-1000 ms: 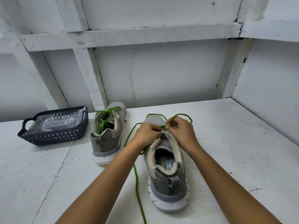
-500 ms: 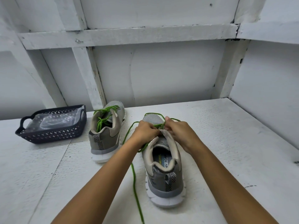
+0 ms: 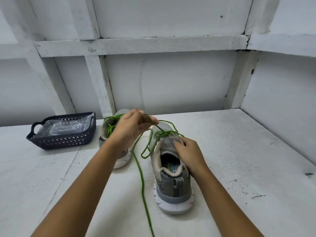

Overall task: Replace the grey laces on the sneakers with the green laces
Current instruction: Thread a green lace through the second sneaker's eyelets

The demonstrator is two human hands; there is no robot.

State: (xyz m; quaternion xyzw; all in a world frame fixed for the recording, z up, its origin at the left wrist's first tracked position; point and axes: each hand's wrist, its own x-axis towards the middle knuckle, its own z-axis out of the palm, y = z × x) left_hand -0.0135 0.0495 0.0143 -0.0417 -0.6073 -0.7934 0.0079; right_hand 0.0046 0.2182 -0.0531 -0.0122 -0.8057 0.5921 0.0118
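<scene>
Two grey sneakers stand on the white table, heels toward me. The near sneaker (image 3: 172, 178) is at centre right, with a green lace (image 3: 142, 182) threaded through its front eyelets. My left hand (image 3: 131, 127) is raised above and left of it, pinching a strand of that lace and pulling it up. A long end of the lace trails down toward the table's front edge. My right hand (image 3: 188, 153) grips the sneaker's tongue and right collar. The far sneaker (image 3: 112, 134), partly hidden behind my left hand, carries a green lace too.
A dark blue perforated basket (image 3: 63, 139) with a clear plastic bag inside sits at the back left of the table (image 3: 239, 159). White walls with wooden framing close in behind and on the right.
My left hand has lifted away from the eyelets, up and to the left, drawing the green lace through. My right hand has shifted back onto the tongue and collar.
</scene>
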